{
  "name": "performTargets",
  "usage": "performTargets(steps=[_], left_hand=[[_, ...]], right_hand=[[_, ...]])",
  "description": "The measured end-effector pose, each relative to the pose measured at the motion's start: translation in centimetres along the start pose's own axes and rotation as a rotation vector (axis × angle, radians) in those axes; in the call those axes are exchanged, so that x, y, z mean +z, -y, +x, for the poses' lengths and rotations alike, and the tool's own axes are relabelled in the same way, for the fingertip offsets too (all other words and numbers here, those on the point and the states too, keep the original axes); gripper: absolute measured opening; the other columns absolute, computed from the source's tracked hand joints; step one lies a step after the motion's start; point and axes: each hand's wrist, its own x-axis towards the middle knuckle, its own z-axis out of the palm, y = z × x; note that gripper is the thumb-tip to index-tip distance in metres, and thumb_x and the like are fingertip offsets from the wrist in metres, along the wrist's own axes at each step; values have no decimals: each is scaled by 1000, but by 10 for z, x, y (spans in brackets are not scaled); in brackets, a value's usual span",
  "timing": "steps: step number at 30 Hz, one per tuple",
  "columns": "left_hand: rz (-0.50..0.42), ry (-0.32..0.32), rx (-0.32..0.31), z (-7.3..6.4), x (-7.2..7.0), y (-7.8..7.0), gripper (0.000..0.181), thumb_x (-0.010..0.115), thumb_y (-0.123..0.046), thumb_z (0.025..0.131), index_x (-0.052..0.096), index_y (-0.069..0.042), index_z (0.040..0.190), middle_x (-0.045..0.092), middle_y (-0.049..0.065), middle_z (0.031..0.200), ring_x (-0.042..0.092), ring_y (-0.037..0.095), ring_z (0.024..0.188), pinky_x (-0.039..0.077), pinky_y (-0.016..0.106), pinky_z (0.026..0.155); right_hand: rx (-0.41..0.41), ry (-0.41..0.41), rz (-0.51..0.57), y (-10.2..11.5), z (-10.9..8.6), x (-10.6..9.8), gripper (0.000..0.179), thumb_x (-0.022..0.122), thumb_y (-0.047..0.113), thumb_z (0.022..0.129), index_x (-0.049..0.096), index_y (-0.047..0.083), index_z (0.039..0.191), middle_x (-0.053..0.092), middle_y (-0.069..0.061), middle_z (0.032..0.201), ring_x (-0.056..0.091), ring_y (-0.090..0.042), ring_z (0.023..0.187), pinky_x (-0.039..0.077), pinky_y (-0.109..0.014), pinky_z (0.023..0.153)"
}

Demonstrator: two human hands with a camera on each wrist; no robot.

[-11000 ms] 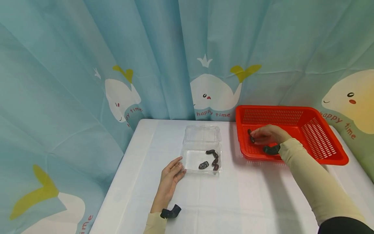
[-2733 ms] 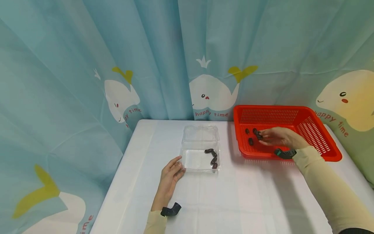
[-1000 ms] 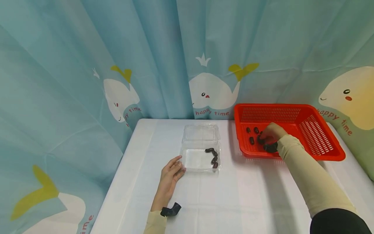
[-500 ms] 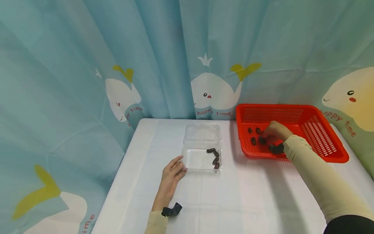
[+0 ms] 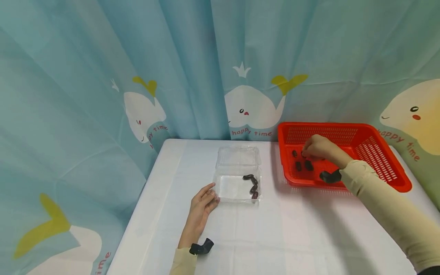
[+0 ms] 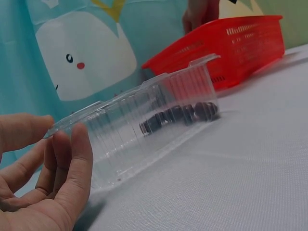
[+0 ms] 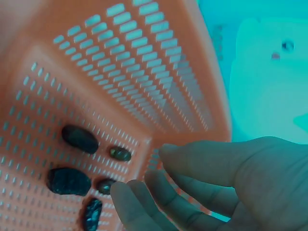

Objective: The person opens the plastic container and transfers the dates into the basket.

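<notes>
My left hand [image 5: 201, 208] pinches the left rim of a clear plastic clamshell box [image 5: 227, 187]; in the left wrist view its fingers [image 6: 81, 159] lie against the wall. Several dark, date-like fruits [image 5: 253, 181] lie along the box's right side. Over the left part of a red basket [image 5: 343, 183] is my right hand [image 5: 319, 147], fingers pointing down. Several more dark fruits [image 7: 69, 181] lie on the basket floor. In the right wrist view my right thumb and fingers stand apart, with a fingertip close to a small fruit [image 7: 105, 186]; nothing shows between them.
The box's hinged lid [image 5: 238, 156] lies back, away from me. A white cloth covers the table [image 5: 247, 236]. Behind it hangs a blue curtain [image 5: 192, 76] with whale prints, close to the basket's far side.
A large wrinkled fruit has left the box since the oldest frame, and the basket now shows more fruits. Just now my right hand rose off a dark fruit and shifted back. My left hand stayed put.
</notes>
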Motion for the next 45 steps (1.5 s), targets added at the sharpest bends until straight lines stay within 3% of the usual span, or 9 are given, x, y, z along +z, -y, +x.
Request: performTargets(steps=[3,7,13,18,21,27,31,38,45], left_hand=[[2,4,-1,1,0,0,54,62,-14,105,44,2,153,56,-2,106,60,9,98,59,24,95],[7,3,-5,1,1,0,54,62,-14,105,44,2,153,56,0,108,61,10,99,59,23,94],[8,3,-2,1,0,0,54,62,-14,105,44,2,153,56,1,110,61,10,99,59,23,93],[-6,0,1,1,0,1,52,62,-13,105,45,1,152,56,-1,107,61,9,97,60,24,93],[-7,-1,2,1,0,1,52,61,-12,105,45,1,152,56,-2,106,62,9,97,60,24,92],[-16,-14,-5,0,1,0,49,61,-11,105,48,1,151,57,1,107,63,13,96,60,25,91],[2,-8,-3,1,0,0,51,61,-12,105,46,2,152,56,1,108,62,12,97,60,24,92],[3,-2,-3,1,0,0,51,61,-13,105,46,1,152,57,2,109,62,11,98,60,24,92],[-6,-7,-7,0,0,0,51,62,-13,105,46,1,151,56,1,107,61,12,99,60,25,92]], right_hand=[[-30,-19,-67,10,-4,1,30,67,9,94,69,-14,113,73,-22,97,69,-22,73,62,-39,67],[-112,-57,-137,24,-8,5,25,69,7,92,71,-11,109,74,-23,99,66,-25,79,59,-38,67],[-244,-125,-105,42,-5,21,15,72,5,94,70,0,107,71,-15,101,62,-26,89,54,-34,75],[-380,-164,-107,50,0,37,18,73,7,95,69,7,112,70,-11,106,63,-27,100,56,-40,89],[-446,-137,-103,54,1,44,20,73,6,95,68,8,114,70,-9,108,64,-26,103,59,-44,91],[-565,-29,-127,64,1,56,26,75,5,94,68,11,118,69,-3,111,64,-22,102,62,-38,88],[-665,7,-200,69,3,67,24,76,6,94,68,14,115,69,0,113,65,-24,106,62,-42,90],[-824,26,-388,78,3,85,21,77,11,94,70,15,114,70,-1,114,64,-19,110,61,-38,95],[-909,59,-494,84,8,105,20,79,11,92,72,10,110,70,-2,111,63,-19,107,62,-35,92]])
